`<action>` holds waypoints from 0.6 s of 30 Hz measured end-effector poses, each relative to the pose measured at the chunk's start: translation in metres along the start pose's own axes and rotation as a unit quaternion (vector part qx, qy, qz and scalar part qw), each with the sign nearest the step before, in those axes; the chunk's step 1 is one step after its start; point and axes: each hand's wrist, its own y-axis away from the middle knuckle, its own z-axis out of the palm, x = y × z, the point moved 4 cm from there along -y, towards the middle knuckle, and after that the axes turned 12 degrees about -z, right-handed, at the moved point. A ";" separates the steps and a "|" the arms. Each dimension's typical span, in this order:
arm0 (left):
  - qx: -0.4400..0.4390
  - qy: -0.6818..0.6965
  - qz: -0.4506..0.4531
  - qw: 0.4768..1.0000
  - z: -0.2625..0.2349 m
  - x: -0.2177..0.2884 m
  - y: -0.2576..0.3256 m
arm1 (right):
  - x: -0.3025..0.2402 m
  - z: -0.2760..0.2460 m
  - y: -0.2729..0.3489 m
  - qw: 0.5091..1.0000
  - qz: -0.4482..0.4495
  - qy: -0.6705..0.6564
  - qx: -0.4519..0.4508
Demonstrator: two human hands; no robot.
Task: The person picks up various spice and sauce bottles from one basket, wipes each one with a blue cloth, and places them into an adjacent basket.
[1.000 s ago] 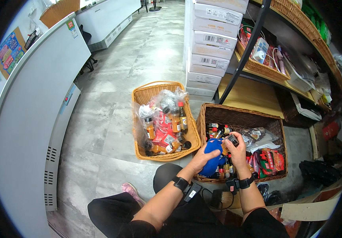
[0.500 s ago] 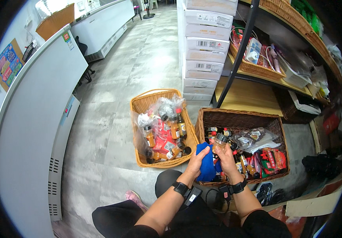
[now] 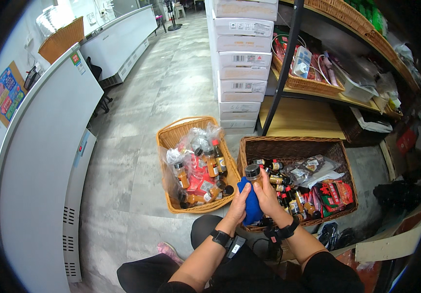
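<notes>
My left hand (image 3: 237, 207) is closed on a blue cloth (image 3: 253, 206), which it presses against a spice jar (image 3: 253, 172). The jar is clear with a black lid and stands nearly upright between both hands. Wrapped round the jar's other side is my right hand (image 3: 269, 197). Both hands are over the near left part of a dark brown wicker basket (image 3: 296, 142), which holds several dark bottles (image 3: 296, 205), more jars and red packets (image 3: 334, 194). To the left, a light wicker basket (image 3: 162, 161) holds jars of orange spice (image 3: 181, 177), a red-capped bottle (image 3: 219, 157) and plastic bags.
Behind the baskets rise stacked white boxes (image 3: 244, 63) and a black-framed shelf (image 3: 281, 73) with wicker baskets on it. A long white freezer (image 3: 40, 161) runs along the left. Black plastic bags (image 3: 398, 198) lie at the right. Grey floor (image 3: 132, 161) stretches away between freezer and boxes.
The spice jar has been tipped more upright, its black lid now facing up. Both hands have drawn closer together, and the blue cloth now lies against the jar. The whole view has shifted slightly.
</notes>
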 end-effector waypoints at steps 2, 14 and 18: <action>-0.002 0.007 0.002 1.000 -0.006 0.004 -0.001 | -0.013 0.005 0.004 1.000 -0.021 0.015 0.003; 0.090 0.048 0.069 0.992 -0.014 0.005 -0.010 | -0.011 -0.002 0.018 0.991 -0.057 0.109 -0.051; 0.138 -0.077 0.147 0.977 -0.011 0.017 0.002 | -0.007 -0.014 0.016 0.997 -0.032 0.056 -0.028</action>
